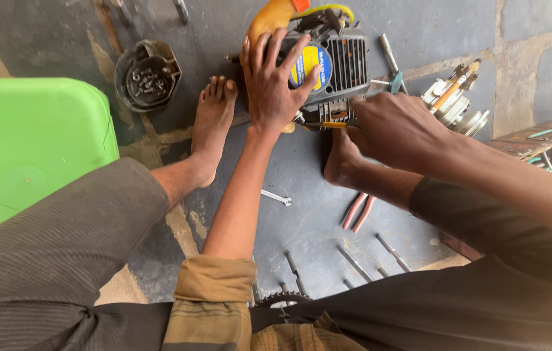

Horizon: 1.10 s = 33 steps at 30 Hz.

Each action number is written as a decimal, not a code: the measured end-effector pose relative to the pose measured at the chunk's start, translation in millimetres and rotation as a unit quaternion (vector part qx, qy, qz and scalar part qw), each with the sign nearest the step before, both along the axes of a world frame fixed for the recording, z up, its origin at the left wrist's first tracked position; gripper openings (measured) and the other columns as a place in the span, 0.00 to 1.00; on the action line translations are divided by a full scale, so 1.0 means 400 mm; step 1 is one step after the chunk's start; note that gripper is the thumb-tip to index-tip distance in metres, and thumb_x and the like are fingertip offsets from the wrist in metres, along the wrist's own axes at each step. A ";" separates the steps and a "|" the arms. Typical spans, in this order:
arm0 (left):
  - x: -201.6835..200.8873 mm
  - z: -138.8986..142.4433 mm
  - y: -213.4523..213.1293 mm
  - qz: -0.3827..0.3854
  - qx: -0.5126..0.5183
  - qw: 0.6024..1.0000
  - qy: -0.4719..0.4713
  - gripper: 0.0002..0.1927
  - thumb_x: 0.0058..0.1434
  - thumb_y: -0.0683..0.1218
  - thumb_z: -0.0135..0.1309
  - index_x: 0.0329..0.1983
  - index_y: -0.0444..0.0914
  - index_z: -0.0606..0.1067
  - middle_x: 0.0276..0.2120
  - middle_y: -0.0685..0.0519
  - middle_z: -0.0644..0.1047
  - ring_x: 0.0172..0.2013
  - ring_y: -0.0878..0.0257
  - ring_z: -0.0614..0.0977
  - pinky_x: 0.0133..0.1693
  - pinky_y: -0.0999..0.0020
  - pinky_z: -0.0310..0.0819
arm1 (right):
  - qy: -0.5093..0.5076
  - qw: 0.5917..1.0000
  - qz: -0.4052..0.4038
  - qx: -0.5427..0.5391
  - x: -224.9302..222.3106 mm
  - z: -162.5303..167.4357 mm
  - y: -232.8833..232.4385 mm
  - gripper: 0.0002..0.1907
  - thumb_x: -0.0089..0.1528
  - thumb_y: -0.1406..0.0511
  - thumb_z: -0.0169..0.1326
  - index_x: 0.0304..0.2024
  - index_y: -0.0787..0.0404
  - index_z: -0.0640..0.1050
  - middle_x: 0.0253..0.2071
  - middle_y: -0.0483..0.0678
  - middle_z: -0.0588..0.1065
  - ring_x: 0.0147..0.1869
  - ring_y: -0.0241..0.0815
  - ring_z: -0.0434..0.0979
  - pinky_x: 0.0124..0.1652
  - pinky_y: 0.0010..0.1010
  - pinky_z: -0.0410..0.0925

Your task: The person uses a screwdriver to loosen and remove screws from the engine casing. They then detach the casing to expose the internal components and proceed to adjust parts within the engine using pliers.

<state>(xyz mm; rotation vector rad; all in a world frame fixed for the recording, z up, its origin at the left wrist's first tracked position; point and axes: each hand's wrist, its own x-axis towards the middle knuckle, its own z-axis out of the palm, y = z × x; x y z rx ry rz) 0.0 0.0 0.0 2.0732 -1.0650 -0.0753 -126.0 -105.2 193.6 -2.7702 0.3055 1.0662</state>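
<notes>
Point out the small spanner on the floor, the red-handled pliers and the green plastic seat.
small spanner (276, 197), head view, middle of its shaft.
red-handled pliers (358, 212), head view, on the handles.
green plastic seat (25, 143), head view, its flat top.

Head view, straight down, close.

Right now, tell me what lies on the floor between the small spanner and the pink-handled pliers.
Nothing: between the spanner and the pliers, the head view shows only bare grey floor.

On the floor (302, 195) the small engine (331, 65) stands ahead between two bare feet. The left hand (272, 84) lies on top of it; the right hand (393, 127) is at its near right edge. A spanner (276, 197) and pliers (358, 212) lie nearer, a round housing (147, 77) far left.
</notes>
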 end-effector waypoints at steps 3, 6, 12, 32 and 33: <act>0.004 0.007 0.000 -0.016 0.005 1.000 0.010 0.26 0.65 0.63 0.57 0.64 0.52 0.76 0.64 0.48 0.70 0.67 0.47 0.66 0.72 0.41 0.44 | 0.139 0.988 -0.020 -0.068 -0.011 -0.016 -0.004 0.10 0.71 0.64 0.49 0.45 0.51 0.83 0.26 0.50 0.79 0.23 0.39 0.75 0.22 0.31 0.64; 0.016 0.016 0.009 -0.037 0.009 0.999 0.013 0.26 0.67 0.60 0.56 0.66 0.49 0.75 0.66 0.46 0.68 0.68 0.45 0.64 0.71 0.40 0.43 | 0.046 0.984 0.127 -0.116 -0.031 -0.043 0.007 0.09 0.67 0.63 0.52 0.40 0.56 0.83 0.34 0.47 0.79 0.33 0.36 0.77 0.32 0.32 0.69; -0.002 0.080 0.043 -0.204 -0.025 0.970 0.126 0.24 0.58 0.35 0.51 0.58 0.40 0.76 0.62 0.46 0.76 0.66 0.50 0.74 0.69 0.59 0.65 | -0.133 0.905 0.364 -0.177 -0.066 -0.081 -0.008 0.22 0.59 0.55 0.56 0.55 0.50 0.77 0.51 0.46 0.74 0.42 0.37 0.74 0.34 0.28 0.72; -0.101 0.176 0.034 -0.207 -0.087 0.940 0.257 0.18 0.46 0.43 0.72 0.34 0.30 0.76 0.29 0.45 0.80 0.30 0.55 0.83 0.34 0.62 0.76 | -0.292 0.949 0.116 -0.014 -0.068 0.025 -0.028 0.07 0.56 0.67 0.58 0.36 0.61 0.82 0.43 0.52 0.77 0.46 0.47 0.81 0.45 0.35 0.76; -0.095 0.179 0.037 -0.210 -0.069 0.940 0.259 0.21 0.44 0.43 0.73 0.34 0.28 0.75 0.28 0.43 0.78 0.29 0.54 0.82 0.33 0.61 0.74 | -0.304 0.945 0.122 0.003 -0.066 0.027 -0.025 0.10 0.55 0.68 0.58 0.40 0.62 0.81 0.44 0.51 0.76 0.47 0.46 0.80 0.47 0.36 0.75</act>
